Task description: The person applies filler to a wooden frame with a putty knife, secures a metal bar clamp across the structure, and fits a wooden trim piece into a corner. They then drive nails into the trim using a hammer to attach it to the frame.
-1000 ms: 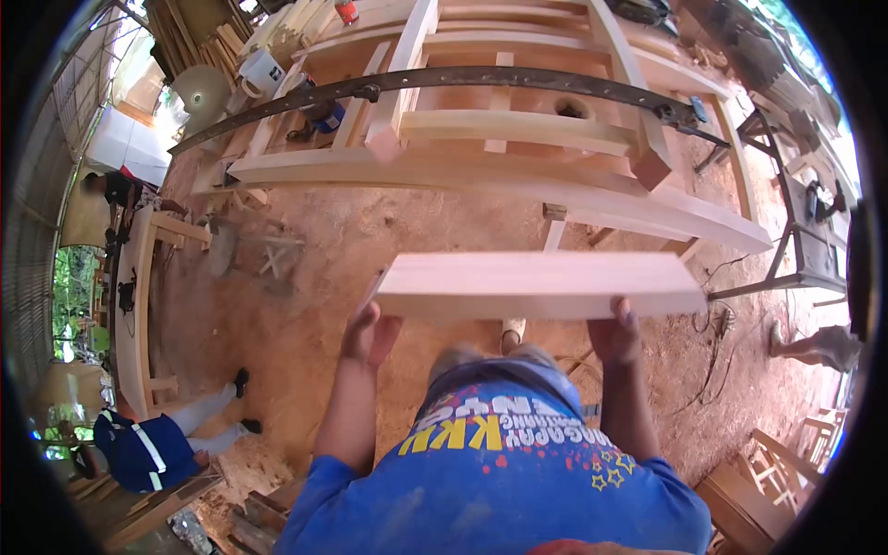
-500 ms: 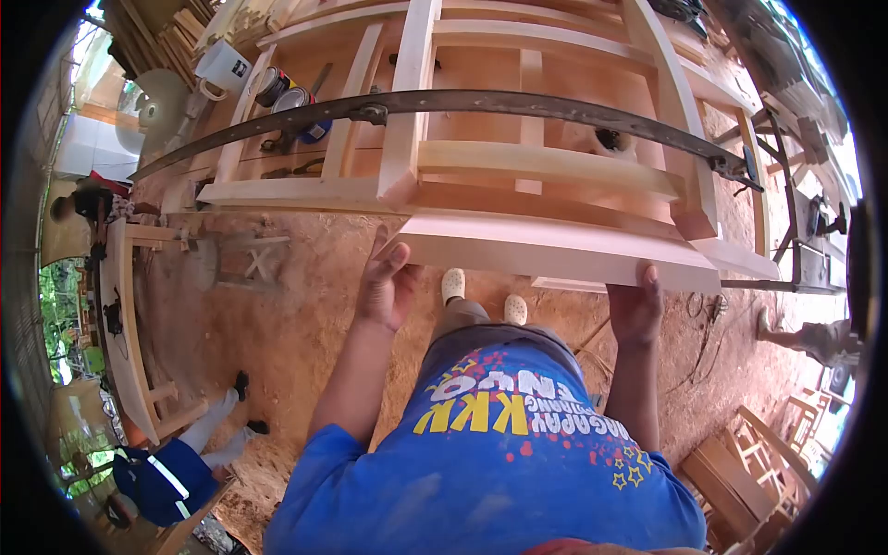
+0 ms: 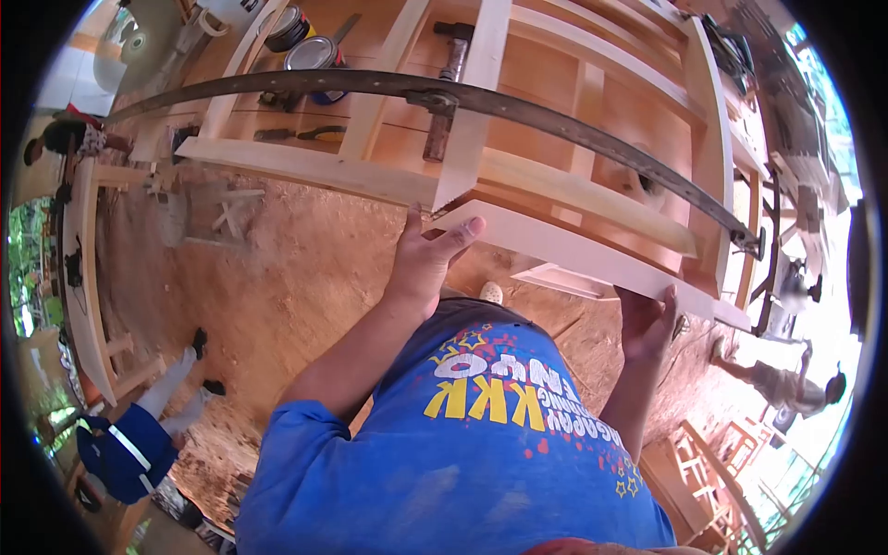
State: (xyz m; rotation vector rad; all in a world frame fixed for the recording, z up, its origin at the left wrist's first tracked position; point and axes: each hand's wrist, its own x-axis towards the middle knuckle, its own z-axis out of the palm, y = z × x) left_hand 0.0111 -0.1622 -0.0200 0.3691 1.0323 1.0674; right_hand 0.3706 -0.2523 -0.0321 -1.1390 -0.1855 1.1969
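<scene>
A pale planed wooden board (image 3: 583,254) stretches along the near side of a wooden frame (image 3: 592,185). My left hand (image 3: 427,259) grips the board's left end, thumb over the near face, close to the corner of a frame post. Further right, my right hand (image 3: 645,324) holds the board near its other end, thumb on the near face and the other fingers underneath. A long metal bar clamp (image 3: 518,109) spans the frame beyond the board. Inside the frame lies a hammer (image 3: 450,79), partly beneath the clamp.
Paint cans (image 3: 314,54) and a yellow-handled tool (image 3: 316,134) rest on the panel at left. A wooden piece (image 3: 569,279) sits below the board. One person (image 3: 139,453) is at lower left, another (image 3: 786,384) at right. Wooden furniture parts (image 3: 721,472) stand at lower right.
The board's left end has come up against the frame's corner, and the board now slants down to the right. Both hands keep hold of it. The view has turned, showing the hammer.
</scene>
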